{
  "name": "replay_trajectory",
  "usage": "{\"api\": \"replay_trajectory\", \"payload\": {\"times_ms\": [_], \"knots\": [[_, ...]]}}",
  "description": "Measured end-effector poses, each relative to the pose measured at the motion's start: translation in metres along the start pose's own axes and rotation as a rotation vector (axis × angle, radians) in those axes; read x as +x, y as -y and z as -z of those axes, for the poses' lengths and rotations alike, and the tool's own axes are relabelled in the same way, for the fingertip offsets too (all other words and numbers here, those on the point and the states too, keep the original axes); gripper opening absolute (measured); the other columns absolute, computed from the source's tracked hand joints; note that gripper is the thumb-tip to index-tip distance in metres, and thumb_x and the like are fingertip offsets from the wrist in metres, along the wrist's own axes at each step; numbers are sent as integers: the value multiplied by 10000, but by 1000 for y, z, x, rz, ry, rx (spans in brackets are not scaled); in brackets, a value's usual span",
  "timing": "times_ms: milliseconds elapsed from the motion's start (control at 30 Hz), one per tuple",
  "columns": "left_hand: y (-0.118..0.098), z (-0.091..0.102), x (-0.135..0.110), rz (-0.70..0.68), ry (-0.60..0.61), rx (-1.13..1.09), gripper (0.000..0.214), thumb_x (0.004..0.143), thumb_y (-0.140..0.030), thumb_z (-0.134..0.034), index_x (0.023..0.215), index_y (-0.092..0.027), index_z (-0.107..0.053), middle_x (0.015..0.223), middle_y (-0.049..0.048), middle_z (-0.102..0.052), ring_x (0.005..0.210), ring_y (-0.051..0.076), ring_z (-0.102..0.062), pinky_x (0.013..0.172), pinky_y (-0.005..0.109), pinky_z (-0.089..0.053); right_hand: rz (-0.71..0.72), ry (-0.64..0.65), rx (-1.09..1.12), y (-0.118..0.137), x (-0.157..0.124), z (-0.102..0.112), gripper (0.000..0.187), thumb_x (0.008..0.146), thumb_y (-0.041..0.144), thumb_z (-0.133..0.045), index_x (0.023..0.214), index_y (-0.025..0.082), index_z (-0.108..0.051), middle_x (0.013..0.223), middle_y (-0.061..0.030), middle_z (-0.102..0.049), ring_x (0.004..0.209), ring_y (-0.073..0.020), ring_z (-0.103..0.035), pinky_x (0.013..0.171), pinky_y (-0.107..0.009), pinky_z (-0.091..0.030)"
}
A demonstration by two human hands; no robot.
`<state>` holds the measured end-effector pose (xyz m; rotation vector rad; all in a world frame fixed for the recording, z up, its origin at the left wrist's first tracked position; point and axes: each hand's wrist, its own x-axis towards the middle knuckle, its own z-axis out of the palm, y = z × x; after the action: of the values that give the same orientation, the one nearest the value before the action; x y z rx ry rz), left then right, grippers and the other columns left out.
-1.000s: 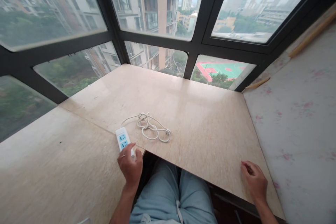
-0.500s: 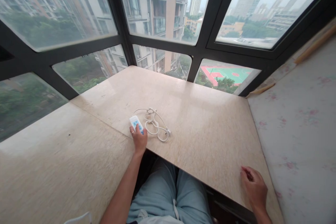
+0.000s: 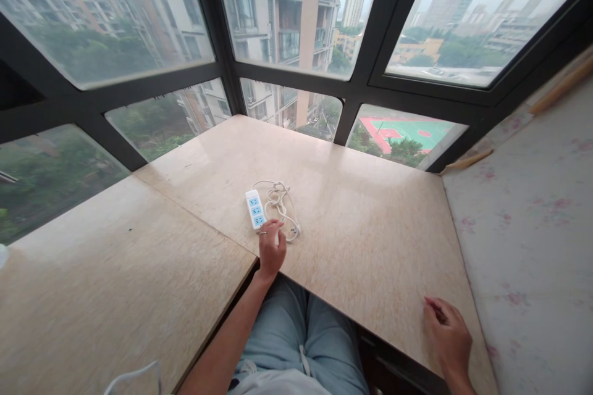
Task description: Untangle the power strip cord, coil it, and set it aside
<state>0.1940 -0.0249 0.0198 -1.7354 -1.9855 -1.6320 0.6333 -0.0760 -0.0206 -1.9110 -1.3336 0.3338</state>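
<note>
A white power strip with blue socket faces lies on the stone-look countertop. Its white cord is loosely looped to the right, and the plug lies at the near end. My left hand is just off the strip's near end, over the lower loops of the cord, fingers apart and gripping nothing. Whether its fingertips touch the cord I cannot tell. Far to the right, my right hand rests on the countertop with fingers curled in loosely; nothing shows in it.
Dark window frames border the far side of the countertop. A wall with flowered paper stands at the right. The countertop's near edge runs above my lap. A thin whitish curved object is at the bottom left.
My left hand has let go of the power strip and moved right, toward the cord. The strip now lies uncovered. My right hand stays in place; the view has shifted slightly.
</note>
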Motion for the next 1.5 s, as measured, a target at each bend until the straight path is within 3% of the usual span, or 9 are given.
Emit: {"api": "replay_trajectory", "payload": {"times_ms": [133,267,500,967,1133,1233,1300,1400,1500], "knots": [[-40,-16,-39,-48,391,-238,240,809,-58,-478,882,-190,-664,885,66,-646,887,176,-607,820,313,-490,-191,2,148,11,0,-7,408,645,445,-581,890,133,-675,975,-135,-666,828,-265,-622,831,-412,-478],[-58,-39,-62,58,663,-331,273,731,-13,-495,813,-194,-682,832,38,-669,779,149,-612,739,267,-470,-170,40,288,32,-5,-28,385,654,431,-602,887,134,-676,998,-129,-668,918,-267,-621,885,-401,-469],[-65,-54,-72,91,610,-157,205,718,-47,-524,747,-197,-661,774,23,-659,741,154,-587,705,274,-415,-38,48,239,51,-13,-55,294,709,359,-519,824,154,-695,952,-121,-687,894,-256,-621,854,-386,-470],[-69,-56,-77,64,570,-78,188,726,-73,-524,742,-226,-632,765,44,-646,734,187,-581,692,326,-425,43,84,207,50,-14,-51,280,738,336,-481,825,167,-687,946,-114,-691,887,-255,-624,849,-368,-458],[-68,-54,-76,127,549,-173,212,698,-44,-516,706,-211,-646,735,30,-648,696,158,-579,664,291,-440,33,84,243,46,-12,-52,280,734,336,-492,839,166,-689,949,-115,-689,875,-251,-621,841,-358,-463],[-61,-46,-60,152,550,-278,229,680,-28,-505,707,-193,-661,727,22,-655,647,132,-564,596,251,-428,5,91,272,44,-13,-51,279,727,337,-502,840,166,-690,949,-110,-689,880,-251,-624,833,-353,-469],[-53,-38,-36,117,502,-290,214,703,-43,-504,721,-184,-664,730,21,-658,623,123,-552,585,244,-427,0,97,290,44,-13,-51,278,723,335,-505,840,165,-691,950,-107,-691,887,-250,-627,833,-352,-471],[-35,-27,21,46,375,-161,218,737,-68,-488,786,-181,-668,753,27,-657,629,131,-555,614,258,-449,18,110,301,45,-13,-49,275,718,328,-505,832,166,-696,939,-102,-696,880,-247,-631,827,-353,-474],[-11,-23,87,-65,334,75,269,774,-88,-476,937,-176,-671,925,72,-675,815,182,-610,764,312,-484,49,137,301,46,-14,-48,263,723,327,-506,815,172,-698,920,-97,-702,867,-245,-634,810,-349,-479]]}}
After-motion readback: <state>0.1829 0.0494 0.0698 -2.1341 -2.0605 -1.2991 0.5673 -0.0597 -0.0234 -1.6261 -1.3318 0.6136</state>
